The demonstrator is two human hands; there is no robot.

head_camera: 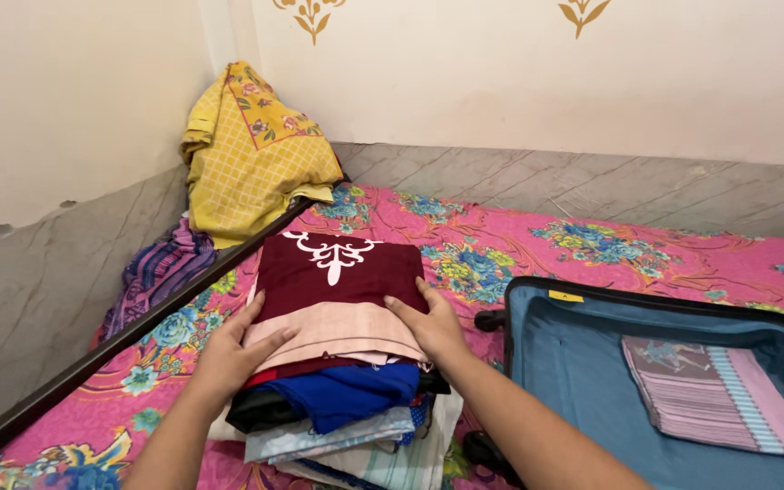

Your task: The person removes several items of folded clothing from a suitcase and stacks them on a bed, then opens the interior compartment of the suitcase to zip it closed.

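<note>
A stack of folded clothes point(338, 408) sits on the pink flowered bedsheet point(519, 245). On top lies a maroon folded cloth with a white pattern point(338, 268), partly over a pale pink folded cloth point(338, 331). My left hand point(229, 354) rests on the left edge of the pale pink cloth, fingers spread. On the right side of the same layer my right hand point(433, 327) presses down, touching the maroon cloth's edge. Below are blue, black and light striped folded pieces.
An open suitcase with blue lining point(573, 363) lies to the right, holding one folded pink and grey striped cloth point(719, 395). A yellow patterned cloth point(251, 154) is heaped in the corner, with a purple striped cloth point(161, 272) below it. A dark bed rail point(138, 331) runs along the left.
</note>
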